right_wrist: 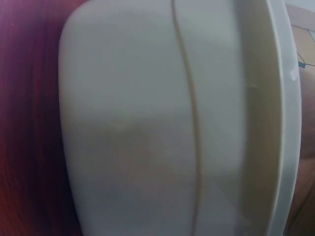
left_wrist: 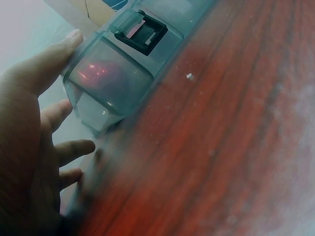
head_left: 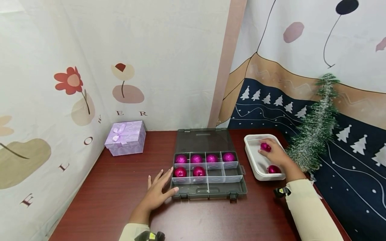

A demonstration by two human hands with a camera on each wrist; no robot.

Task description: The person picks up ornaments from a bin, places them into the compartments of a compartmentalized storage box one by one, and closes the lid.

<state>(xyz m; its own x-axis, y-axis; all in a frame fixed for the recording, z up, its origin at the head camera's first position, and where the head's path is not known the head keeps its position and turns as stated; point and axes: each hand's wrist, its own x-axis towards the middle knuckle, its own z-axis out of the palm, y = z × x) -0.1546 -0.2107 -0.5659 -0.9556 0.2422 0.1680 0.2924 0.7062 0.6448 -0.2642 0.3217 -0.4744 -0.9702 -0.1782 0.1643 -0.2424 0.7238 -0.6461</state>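
My right hand point(head_left: 275, 154) reaches into a white tray point(head_left: 249, 159) and pinches a shiny magenta ball ornament point(head_left: 265, 147). A second magenta ball point(head_left: 273, 169) lies at the tray's near end. In the right wrist view the tray's outer wall point(right_wrist: 128, 98) covers most of the picture, hiding the fingers. My left hand point(head_left: 155, 192) has its fingers spread against the left side of a dark transparent compartment box point(head_left: 205, 140), whose lid is folded back. Several glittery balls point(head_left: 196, 158) fill its back row; two glossy balls point(head_left: 199, 171) sit in the row before it, at the left.
A lilac gift box point(head_left: 126, 139) with a bow stands at the back left of the dark red table point(head_left: 114, 194). Right of the tray is a small tinsel tree point(head_left: 316, 130). Printed cloths point(head_left: 172, 67) hang behind and at both sides.
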